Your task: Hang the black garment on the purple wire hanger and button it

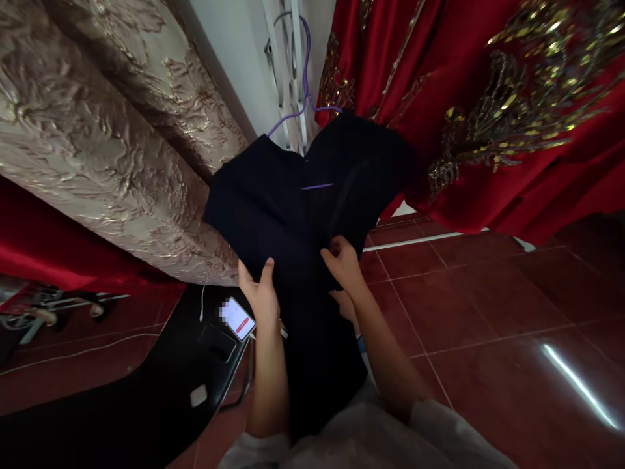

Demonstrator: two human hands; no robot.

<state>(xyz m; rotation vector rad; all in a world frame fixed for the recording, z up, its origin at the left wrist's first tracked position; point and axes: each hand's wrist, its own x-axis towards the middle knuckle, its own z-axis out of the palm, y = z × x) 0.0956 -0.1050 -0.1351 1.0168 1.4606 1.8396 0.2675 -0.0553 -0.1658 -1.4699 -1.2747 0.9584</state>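
Observation:
In front of me a dark navy, short-sleeved garment [273, 202] hangs from a purple hanger [307, 85], whose hook is up at a white metal rack [291, 71]. My left hand [261, 290] grips the garment's left edge, thumb on the front and the fingers mostly hidden behind the cloth. On the other side my right hand [344, 260] has its fingers curled and pinched at the front of the cloth. The garment's lower part drapes down between my forearms toward my lap.
Beige embossed fabric [127, 150] hangs at left, red satin with gold sequins [469, 130] at right. A black tabletop [141, 384] at lower left bears a lit phone [238, 319], a dark phone [217, 343] and a small white case [198, 395]. The floor [463, 299] is red tile.

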